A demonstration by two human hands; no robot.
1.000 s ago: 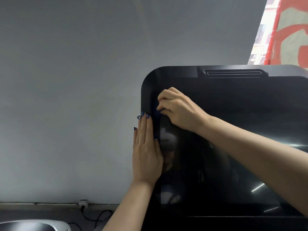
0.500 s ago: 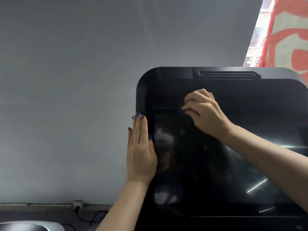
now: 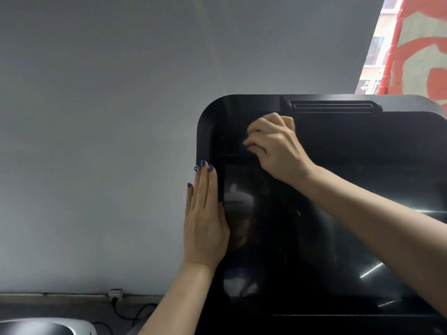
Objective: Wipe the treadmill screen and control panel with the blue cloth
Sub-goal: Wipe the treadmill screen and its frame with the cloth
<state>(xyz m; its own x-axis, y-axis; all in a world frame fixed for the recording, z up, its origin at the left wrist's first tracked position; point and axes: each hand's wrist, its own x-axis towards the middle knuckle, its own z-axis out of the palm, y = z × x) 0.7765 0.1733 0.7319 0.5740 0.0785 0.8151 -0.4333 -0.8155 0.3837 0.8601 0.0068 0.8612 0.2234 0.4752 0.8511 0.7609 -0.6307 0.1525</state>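
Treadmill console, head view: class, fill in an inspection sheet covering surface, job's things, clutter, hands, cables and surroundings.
Surface: black glossy screen, reflections and light streaks on it.
Job's things: blue cloth, only a sliver showing under the right hand.
Clutter: nothing seen.
Hands: right hand curled on the cloth near the screen's top left; left hand flat along the left edge.
Cables: black cable from a wall socket.
Surroundings: grey wall; red and white banner.
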